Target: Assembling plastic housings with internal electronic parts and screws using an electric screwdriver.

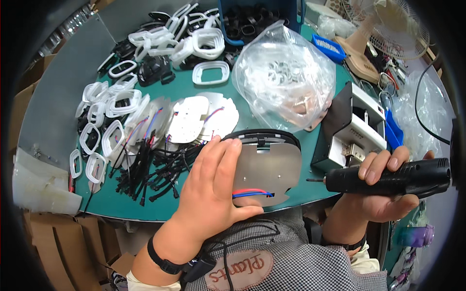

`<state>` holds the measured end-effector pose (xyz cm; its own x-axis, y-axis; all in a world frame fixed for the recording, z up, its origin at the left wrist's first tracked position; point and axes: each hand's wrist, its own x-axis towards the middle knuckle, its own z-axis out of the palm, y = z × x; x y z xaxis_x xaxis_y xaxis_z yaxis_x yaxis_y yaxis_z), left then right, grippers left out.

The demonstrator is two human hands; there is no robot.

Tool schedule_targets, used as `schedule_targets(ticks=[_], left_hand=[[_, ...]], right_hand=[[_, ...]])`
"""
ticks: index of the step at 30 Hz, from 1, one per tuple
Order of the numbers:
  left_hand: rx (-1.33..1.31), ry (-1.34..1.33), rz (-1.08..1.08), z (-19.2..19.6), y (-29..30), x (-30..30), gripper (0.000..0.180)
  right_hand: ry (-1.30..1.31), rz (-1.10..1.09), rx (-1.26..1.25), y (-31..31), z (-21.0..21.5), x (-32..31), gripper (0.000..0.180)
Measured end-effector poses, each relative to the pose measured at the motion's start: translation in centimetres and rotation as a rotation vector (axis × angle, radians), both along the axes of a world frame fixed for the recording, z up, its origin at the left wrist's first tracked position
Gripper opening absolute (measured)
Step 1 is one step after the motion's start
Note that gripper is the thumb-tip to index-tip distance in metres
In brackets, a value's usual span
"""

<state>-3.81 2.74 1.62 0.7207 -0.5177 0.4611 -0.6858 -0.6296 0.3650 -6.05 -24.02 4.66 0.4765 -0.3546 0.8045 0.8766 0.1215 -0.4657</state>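
Note:
My left hand (208,179) is closed on the left edge of a silver metal plate (264,169), thumb along its lower side. A curved black rim (264,135) shows at the plate's far edge, and a red and a blue wire (255,193) lie across its near part. What sits beneath the plate is hidden. At the right, my right hand (386,182) is wrapped round a black electric screwdriver (388,177). The screwdriver's bit (316,180) points left toward the plate, apart from it.
White plates with wires (189,119), black cables (141,169) and white frames (208,43) crowd the green table's left and back. A clear bag of parts (284,77), a blue bin (223,22), a black-and-white box-shaped device (354,126) and a fan (388,29) stand beyond.

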Motion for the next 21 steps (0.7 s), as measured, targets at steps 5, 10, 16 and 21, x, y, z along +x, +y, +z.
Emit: schedule_targets(ticks=[5, 10, 16, 21], left_hand=[[-0.052, -0.049, 0.031, 1.9, 1.0, -1.7, 0.118], [-0.093, -0.117, 0.194, 2.0, 4.8, -3.9, 0.118], [-0.621, 0.001, 0.535, -0.6, 14.0, -9.6, 0.134], [-1.208, -0.1, 1.044, -9.7, 23.6, -17.8, 0.098]], right_hand=[[0.001, -0.002, 0.063, 0.4, 0.2, -0.8, 0.091], [0.056, 0.048, 0.094, 1.5, -0.4, -0.6, 0.092], [0.206, 0.141, 0.158, -1.9, -0.7, 0.0, 0.067], [0.205, 0.293, 0.152, -3.0, -2.9, 4.9, 0.054]])
